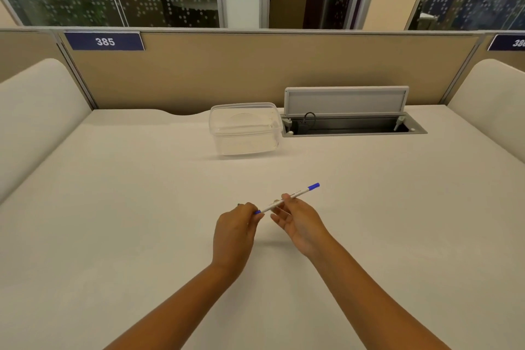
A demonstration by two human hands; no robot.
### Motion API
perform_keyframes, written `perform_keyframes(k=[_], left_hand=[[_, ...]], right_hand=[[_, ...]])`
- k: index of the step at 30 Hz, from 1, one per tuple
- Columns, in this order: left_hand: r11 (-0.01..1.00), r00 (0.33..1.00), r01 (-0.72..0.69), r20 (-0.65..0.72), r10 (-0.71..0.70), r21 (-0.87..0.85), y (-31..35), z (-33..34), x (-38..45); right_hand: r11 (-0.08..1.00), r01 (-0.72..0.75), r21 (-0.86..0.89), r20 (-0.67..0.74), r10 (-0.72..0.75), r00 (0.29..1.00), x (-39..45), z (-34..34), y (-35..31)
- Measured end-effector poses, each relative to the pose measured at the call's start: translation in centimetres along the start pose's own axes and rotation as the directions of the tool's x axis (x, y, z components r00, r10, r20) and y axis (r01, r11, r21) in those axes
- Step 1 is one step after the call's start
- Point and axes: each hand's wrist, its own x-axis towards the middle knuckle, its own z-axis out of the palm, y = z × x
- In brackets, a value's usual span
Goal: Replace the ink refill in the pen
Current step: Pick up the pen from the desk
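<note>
- A pale table [113, 207] fills a booth with tan partition walls; a blue plate reading 385 [105, 41] is fixed to the partition, and dotted glass panels run behind it.
- A clear plastic box [244, 129] stands on the table close to the back partition. Just beside the box, toward the person's right, an open cable hatch [352, 122] is set into the table with its lid raised.
- The pen [287, 199] is held in the air above the table, on the near side of the box and well apart from it. It is white with a blue cap at one end and a small blue tip at the other.
- Its long axis runs diagonally: the capped end points toward the hatch, the small blue end toward the person's left.
- The left hand [235, 231] is pinched on the small blue end.
- The right hand [301, 221] grips the barrel near the middle with thumb and fingertips, its other fingers loose beneath.
- Judgement: the pen looks whole, so the task is at its start. The left hand is nearer the end likely to come off, while the right steadies the barrel; pulling or twisting along that diagonal would open it.
- No spare refill is visible anywhere.
</note>
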Motion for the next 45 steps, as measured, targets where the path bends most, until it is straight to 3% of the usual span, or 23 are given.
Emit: perform_keyframes(k=[3,7,13,17,19,21,24,26,29,31,33,37,41,43,45], left_hand=[[0.999,0.999,-0.048,-0.015,0.048,0.025,0.1,0.1,-0.1],[0.994,0.996,0.087,0.008,-0.087,-0.060,0.3,0.8,-0.3],[0.905,0.937,0.340,0.172,-0.303,-0.257,1.7,1.3,-0.4],[0.871,0.887,0.412,0.338,-0.315,-0.268,1.8,1.2,0.1],[0.944,0.886,0.319,0.381,-0.265,-0.086,1.5,1.2,0.3],[0.971,0.919,0.145,0.336,-0.204,0.192,1.3,1.2,0.6],[0.880,0.950,-0.080,0.302,-0.075,0.469,1.7,1.2,0.6],[0.837,0.926,-0.188,0.378,-0.024,0.513,2.3,1.5,0.2],[0.909,0.913,-0.128,0.406,-0.049,0.396,3.0,2.3,-0.7],[0.979,0.916,0.065,0.377,-0.135,0.192,3.6,2.7,-1.0],[0.974,0.896,0.225,0.391,-0.212,0.011,4.4,2.7,-1.2],[0.900,0.837,0.396,0.475,-0.272,-0.182,5.4,1.9,-0.6],[0.679,0.699,0.643,0.634,-0.332,-0.354,5.3,0.8,0.0],[0.715,0.712,0.612,0.629,-0.313,-0.337,5.0,0.4,0.3],[0.867,0.807,0.449,0.514,-0.290,-0.216,4.2,0.1,0.7]], right_hand=[[0.997,-0.020,0.072,0.043,0.016,0.999,-0.3,0.5,0.3],[0.996,-0.033,0.084,0.060,0.028,0.998,-0.5,0.6,0.2],[0.996,0.051,0.067,0.113,-0.058,0.992,-0.4,0.1,-0.1],[0.995,0.092,0.028,0.112,-0.095,0.989,-0.5,-0.3,-0.4],[0.995,0.094,0.029,0.086,-0.096,0.992,-0.6,-0.5,-0.4],[0.995,0.064,0.076,0.048,-0.067,0.997,-0.8,-0.4,-0.1],[0.960,-0.036,0.277,-0.019,0.043,0.999,-1.0,0.2,0.2],[0.878,-0.062,0.475,-0.090,0.119,0.989,-1.2,0.7,0.2],[0.856,-0.022,0.516,-0.179,0.133,0.975,-0.9,1.0,-0.1],[0.874,-0.005,0.485,-0.188,0.110,0.976,-0.7,0.9,-0.3],[0.863,-0.001,0.505,-0.168,0.100,0.981,-0.7,0.7,-0.4],[0.837,-0.005,0.546,-0.085,0.061,0.995,-0.7,0.4,-0.5],[0.831,0.023,0.556,-0.020,-0.014,1.000,-0.6,0.5,-0.3],[0.843,0.029,0.537,-0.006,-0.031,1.000,-0.6,0.7,-0.4],[0.918,0.020,0.396,-0.010,-0.018,1.000,-0.7,0.7,-0.7]])
